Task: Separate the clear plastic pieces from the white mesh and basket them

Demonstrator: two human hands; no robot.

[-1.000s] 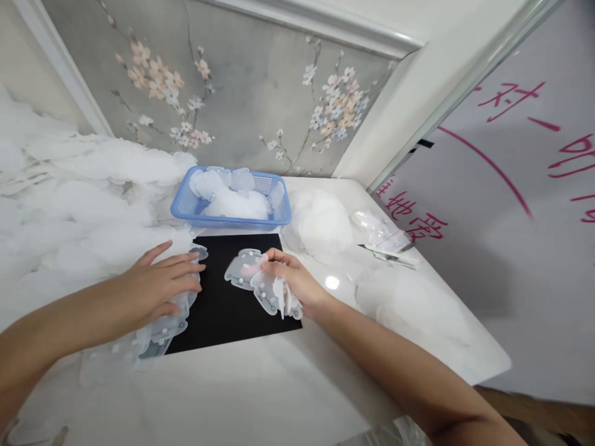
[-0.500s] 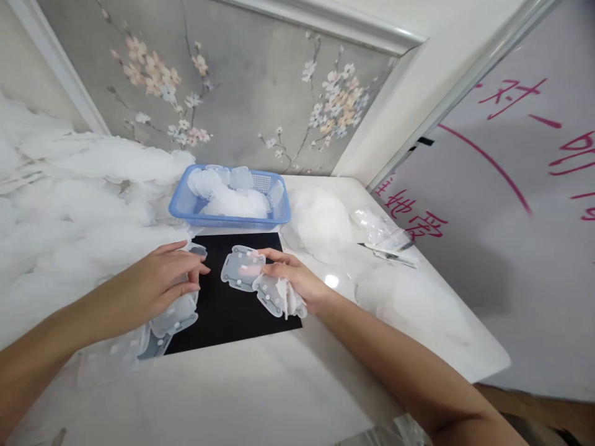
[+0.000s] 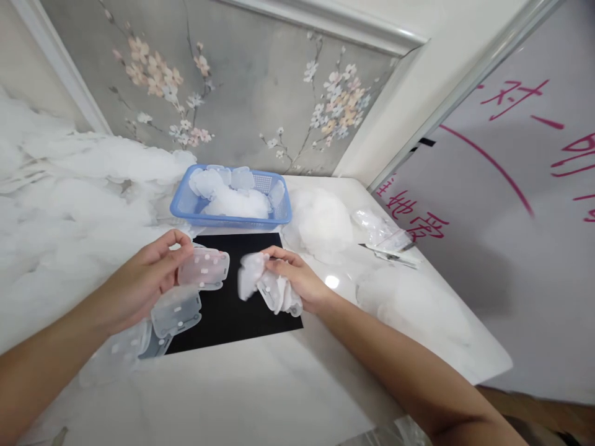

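Note:
Over the left part of a black sheet [image 3: 232, 316], my left hand [image 3: 155, 272] pinches one translucent plastic piece [image 3: 204, 269] by its left edge. The piece is flat, with rounded corners, small slots and white dots. My right hand [image 3: 297, 275] grips a fanned bunch of similar pieces [image 3: 276, 291] above the sheet's right side; the foremost one is blurred and tilted. Below my left hand, more loose pieces [image 3: 176, 313] overlap the sheet's left edge and the table.
A blue basket [image 3: 227, 221] with such pieces stands behind the sheet. A large white heap [image 3: 69, 204] covers the left side. Another pile [image 3: 320, 223], a clear bag [image 3: 379, 229] and a slim tool [image 3: 393, 255] lie right on the white table [image 3: 232, 396]. A whiteboard [image 3: 488, 260] stands beyond.
My left hand has closed from loosely spread fingers onto one piece and raised it. In my right hand, the leading piece has turned from facing up to tilted.

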